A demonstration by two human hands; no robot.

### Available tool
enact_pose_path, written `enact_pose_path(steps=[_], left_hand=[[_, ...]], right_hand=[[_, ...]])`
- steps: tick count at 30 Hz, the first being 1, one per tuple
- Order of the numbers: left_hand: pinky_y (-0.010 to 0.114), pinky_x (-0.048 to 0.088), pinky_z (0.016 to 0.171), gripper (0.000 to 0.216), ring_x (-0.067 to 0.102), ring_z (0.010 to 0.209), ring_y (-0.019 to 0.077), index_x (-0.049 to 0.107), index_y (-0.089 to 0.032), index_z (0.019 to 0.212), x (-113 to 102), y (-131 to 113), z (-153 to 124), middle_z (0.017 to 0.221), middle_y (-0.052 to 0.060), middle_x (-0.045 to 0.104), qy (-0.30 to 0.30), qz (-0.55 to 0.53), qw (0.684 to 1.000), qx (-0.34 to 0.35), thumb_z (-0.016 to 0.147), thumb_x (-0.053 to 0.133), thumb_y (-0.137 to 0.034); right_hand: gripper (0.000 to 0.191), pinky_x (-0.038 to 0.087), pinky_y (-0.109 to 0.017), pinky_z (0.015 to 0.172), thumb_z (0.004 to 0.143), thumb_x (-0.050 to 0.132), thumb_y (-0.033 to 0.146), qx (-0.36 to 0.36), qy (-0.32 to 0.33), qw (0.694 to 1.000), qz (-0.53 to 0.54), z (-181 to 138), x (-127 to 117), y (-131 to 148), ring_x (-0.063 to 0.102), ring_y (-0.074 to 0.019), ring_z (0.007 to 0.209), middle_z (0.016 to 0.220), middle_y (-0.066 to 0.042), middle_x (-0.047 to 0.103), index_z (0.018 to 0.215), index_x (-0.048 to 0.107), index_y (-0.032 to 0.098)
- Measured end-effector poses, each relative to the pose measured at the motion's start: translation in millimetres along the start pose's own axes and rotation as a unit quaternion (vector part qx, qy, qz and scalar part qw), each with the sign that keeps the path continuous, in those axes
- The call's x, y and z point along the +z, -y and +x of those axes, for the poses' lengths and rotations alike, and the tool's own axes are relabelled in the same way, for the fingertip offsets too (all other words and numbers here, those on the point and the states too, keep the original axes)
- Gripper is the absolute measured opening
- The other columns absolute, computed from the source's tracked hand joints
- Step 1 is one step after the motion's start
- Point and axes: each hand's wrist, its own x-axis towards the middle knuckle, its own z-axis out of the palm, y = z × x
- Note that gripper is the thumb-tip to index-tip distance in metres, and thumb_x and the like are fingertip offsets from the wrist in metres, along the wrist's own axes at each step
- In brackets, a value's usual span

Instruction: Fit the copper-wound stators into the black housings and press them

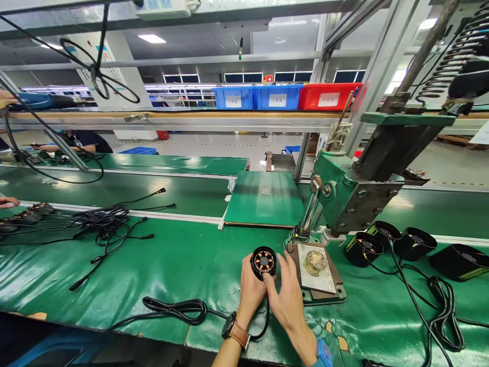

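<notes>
While on green belt, motor stator (264, 261) gripped between left hand (250, 290), right hand (287, 295)

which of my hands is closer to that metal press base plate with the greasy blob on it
Right. Your right hand lies beside the base plate, fingers almost at its left edge. Your left hand is farther left, on the other side of the motor stator that both hands hold.
</notes>
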Motion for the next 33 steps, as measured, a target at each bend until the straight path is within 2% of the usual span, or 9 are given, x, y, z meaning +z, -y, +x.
enact_pose_path(steps=[4,7,11,14,17,20,24,29,33], left_hand=[[0.054,0.042,0.121,0.091,0.057,0.136,0.0331,0.048,-0.019,0.142,-9.9,-4.1,8.6,0.141,0.014,0.058,0.056,-0.014,0.998,-0.034,0.059,0.084,-0.024],[0.054,0.037,0.126,0.098,0.053,0.144,0.0334,0.042,-0.020,0.148,-23.1,-1.0,14.5,0.154,0.016,0.053,0.102,-0.011,0.993,-0.053,0.058,0.081,-0.021],[0.056,0.034,0.129,0.084,0.047,0.151,0.0351,0.046,-0.018,0.148,-55.9,9.5,8.1,0.158,0.018,0.051,0.103,0.074,0.991,-0.044,0.071,0.076,-0.036],[0.059,0.041,0.124,0.059,0.057,0.142,0.0356,0.059,-0.020,0.136,-91.9,23.0,-9.5,0.147,0.017,0.063,0.095,0.162,0.982,-0.024,0.085,0.063,-0.048],[0.062,0.048,0.118,0.046,0.066,0.130,0.0383,0.070,-0.023,0.120,-123.7,40.2,-30.3,0.131,0.015,0.073,0.107,0.226,0.968,-0.008,0.087,0.061,-0.054],[0.063,0.052,0.115,0.035,0.065,0.132,0.0406,0.075,-0.028,0.103,-138.4,55.5,-47.3,0.134,0.013,0.072,0.109,0.265,0.958,0.022,0.087,0.064,-0.056],[0.063,0.051,0.115,0.027,0.063,0.134,0.0389,0.073,-0.027,0.091,-132.1,63.5,-57.5,0.136,0.012,0.071,0.110,0.278,0.953,0.044,0.092,0.059,-0.050],[0.062,0.041,0.125,0.060,0.052,0.148,0.0367,0.056,-0.017,0.142,-95.3,40.5,-46.5,0.155,0.019,0.056,0.087,0.181,0.980,0.008,0.090,0.060,-0.045],[0.057,0.036,0.129,0.079,0.043,0.155,0.0342,0.039,-0.018,0.157,-47.6,-1.3,-23.8,0.165,0.018,0.046,0.142,0.073,0.987,0.033,0.084,0.065,-0.032]], right_hand=[[0.058,0.050,-0.052,0.115,0.113,0.030,0.056,0.112,-0.024,0.991,0.075,-42.3,2.2,-36.8,0.054,-0.0337,0.141,0.149,-0.019,0.055,0.147,0.053,0.015],[0.055,0.058,-0.048,0.106,0.113,0.032,0.054,0.120,0.002,0.989,0.087,-55.9,6.4,-42.5,0.062,-0.0312,0.131,0.145,-0.017,0.059,0.149,0.051,0.017],[0.047,0.046,-0.052,0.121,0.107,0.037,0.027,0.003,0.025,0.999,0.044,-18.4,-2.5,-19.9,0.049,-0.0288,0.145,0.155,-0.014,0.049,0.152,0.049,0.018],[0.067,0.034,-0.057,0.129,0.088,0.053,0.010,-0.070,0.144,0.986,-0.033,25.1,-11.9,-5.4,0.030,-0.0341,0.157,0.166,-0.015,0.036,0.154,0.049,0.016],[0.081,0.039,-0.057,0.126,0.077,0.075,0.008,-0.050,0.229,0.968,-0.090,48.2,-9.7,-1.2,0.034,-0.0408,0.154,0.166,-0.019,0.035,0.154,0.051,0.017],[0.088,0.053,-0.053,0.114,0.072,0.093,0.021,-0.007,0.199,0.976,-0.092,48.1,2.4,-0.2,0.052,-0.0404,0.141,0.157,-0.018,0.046,0.150,0.054,0.020],[0.084,0.059,-0.049,0.105,0.074,0.096,0.031,0.006,0.148,0.986,-0.081,40.1,16.2,2.1,0.062,-0.0387,0.127,0.146,-0.016,0.055,0.147,0.056,0.018],[0.071,0.060,-0.044,0.100,0.072,0.092,0.021,0.026,0.123,0.992,-0.008,36.6,12.6,5.0,0.069,-0.0326,0.114,0.132,-0.013,0.063,0.136,0.061,0.016],[0.070,0.060,-0.040,0.097,0.068,0.089,0.019,0.026,0.056,0.996,0.065,25.8,-13.8,10.8,0.069,-0.0290,0.112,0.128,-0.010,0.065,0.133,0.062,0.019]])
